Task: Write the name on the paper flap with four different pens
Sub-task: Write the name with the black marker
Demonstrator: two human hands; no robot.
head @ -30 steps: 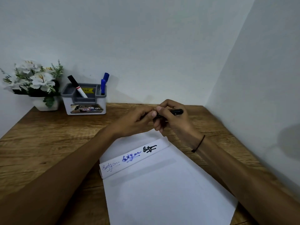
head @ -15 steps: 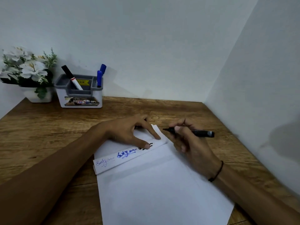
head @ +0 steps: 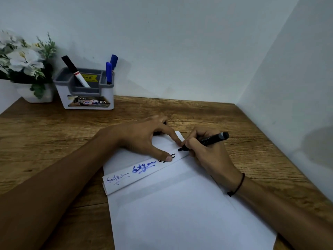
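A white sheet of paper [head: 180, 213] lies on the wooden desk [head: 54, 134] with its top edge folded into a flap [head: 126, 179]. The flap carries the name three times: thin blue, thick blue, then black, the black one partly under my thumb. My left hand [head: 144, 138] rests spread on the flap, thumb and forefinger pressing it down. My right hand [head: 207, 156] grips a black marker [head: 207, 140], its tip touching the flap's right end beside my left forefinger.
A grey and white pen holder [head: 84, 94] stands at the back left with a black-capped marker [head: 74, 71] and two blue pens [head: 110, 71]. A white flower pot [head: 36, 94] sits left of it. Walls close the desk at back and right.
My hands came apart from above the paper. The left hand settled onto the flap, and the right hand brought the marker tip down to the flap's right end.
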